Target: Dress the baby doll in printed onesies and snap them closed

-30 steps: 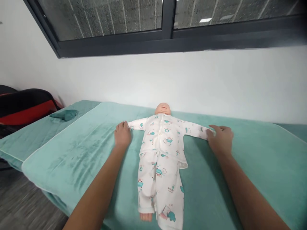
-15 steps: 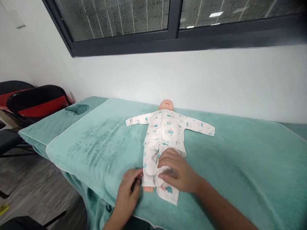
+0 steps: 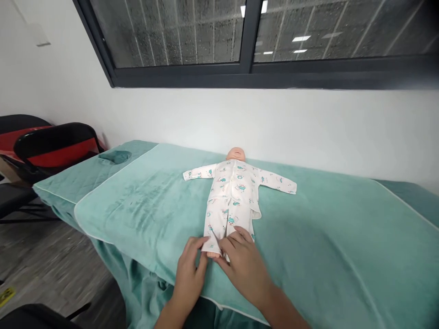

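Note:
A baby doll (image 3: 236, 154) lies on its back, its head towards the wall and its feet towards me. It wears a white printed shirt (image 3: 235, 180), sleeves spread to both sides, and matching trousers (image 3: 216, 219). My left hand (image 3: 189, 268) pinches the outer edge of the cuff on the trouser leg at my left. At the inner edge of that same cuff, my right hand (image 3: 244, 262) has its thumb and fingers closed on the fabric. The doll's toes (image 3: 212, 254) show below this cuff. My right hand hides the end of the other trouser leg.
A green plush cover (image 3: 144, 201) drapes the massage bed, which has a face hole (image 3: 116, 156) at the left end. Black and red chairs (image 3: 61, 146) stand left of it. Behind runs a white wall with a dark-framed window (image 3: 181, 75).
My right hand has moved from the trouser leg at my right to the inner cuff of the other leg. My left hand stays at the outer cuff. The view has shifted slightly.

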